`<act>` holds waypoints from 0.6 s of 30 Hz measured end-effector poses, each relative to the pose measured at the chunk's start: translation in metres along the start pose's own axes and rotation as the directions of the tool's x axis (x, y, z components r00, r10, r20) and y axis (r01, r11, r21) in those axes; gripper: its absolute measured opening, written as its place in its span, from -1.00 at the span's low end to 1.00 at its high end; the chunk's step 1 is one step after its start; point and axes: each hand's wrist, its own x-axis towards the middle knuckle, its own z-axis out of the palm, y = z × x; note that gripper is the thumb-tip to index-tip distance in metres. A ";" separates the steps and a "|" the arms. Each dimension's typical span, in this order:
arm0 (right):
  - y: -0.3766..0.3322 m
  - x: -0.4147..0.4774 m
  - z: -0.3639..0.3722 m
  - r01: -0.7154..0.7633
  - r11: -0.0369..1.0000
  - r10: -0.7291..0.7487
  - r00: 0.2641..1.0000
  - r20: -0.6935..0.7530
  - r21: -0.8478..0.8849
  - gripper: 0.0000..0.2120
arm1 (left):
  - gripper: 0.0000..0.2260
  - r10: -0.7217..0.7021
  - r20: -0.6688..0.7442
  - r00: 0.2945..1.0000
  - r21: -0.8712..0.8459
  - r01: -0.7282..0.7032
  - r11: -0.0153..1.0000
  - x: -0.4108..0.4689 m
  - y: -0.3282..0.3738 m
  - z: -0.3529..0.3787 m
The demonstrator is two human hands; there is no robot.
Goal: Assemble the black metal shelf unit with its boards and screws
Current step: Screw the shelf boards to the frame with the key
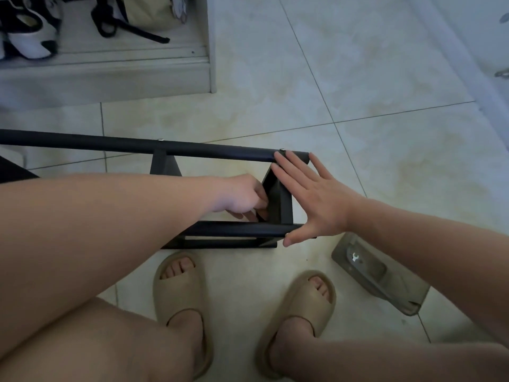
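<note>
Shelf frame: black metal shelf frame [192,150] lies on its side on the pale tiled floor [385,78], right in front of the person's feet. Its left part runs out of view.
Far tube: long round black tube [110,142] at the back of the frame. It has two small silver screws, one [160,139] near the middle and one [281,151] near the right end.
Near tube: second round black tube [234,228], closer to the feet.
End piece: flat black metal end piece [278,199] joins the two tubes at the right end.
Right hand: right hand [316,199] is flat, with its fingers straight and spread apart. The fingertips touch the far tube just beside the right screw. The thumb rests on the end of the near tube.
Left hand: left hand [242,197] reaches inside the frame. Its fingers curl against the inner side of the end piece. I cannot tell if they hold anything.
Slippers: two tan foam slippers [179,285] are on the feet, just beside the near tube.
Bag: clear plastic bag [385,279] lies on the floor to the right of the feet, with a small silver wrench [354,257] inside.
Cabinet: low white cabinet [110,75] stands at the top left, with black and white shoes [30,31] in it.
</note>
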 end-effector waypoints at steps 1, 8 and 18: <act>0.000 0.000 0.001 0.003 1.000 -0.003 1.000 -0.006 -0.004 0.32 | -0.88 0.020 0.012 1.000 0.006 -0.020 1.000 0.001 -0.001 -0.001; 0.003 0.002 0.006 0.025 1.000 -0.025 0.999 -0.039 -0.011 0.27 | -0.90 0.090 -0.002 0.996 -0.202 -0.088 0.975 0.021 -0.009 -0.002; 0.000 0.001 0.008 0.032 0.999 -0.034 0.998 -0.051 -0.044 0.27 | -0.87 0.105 0.064 0.992 -0.279 -0.083 0.957 0.029 -0.012 0.007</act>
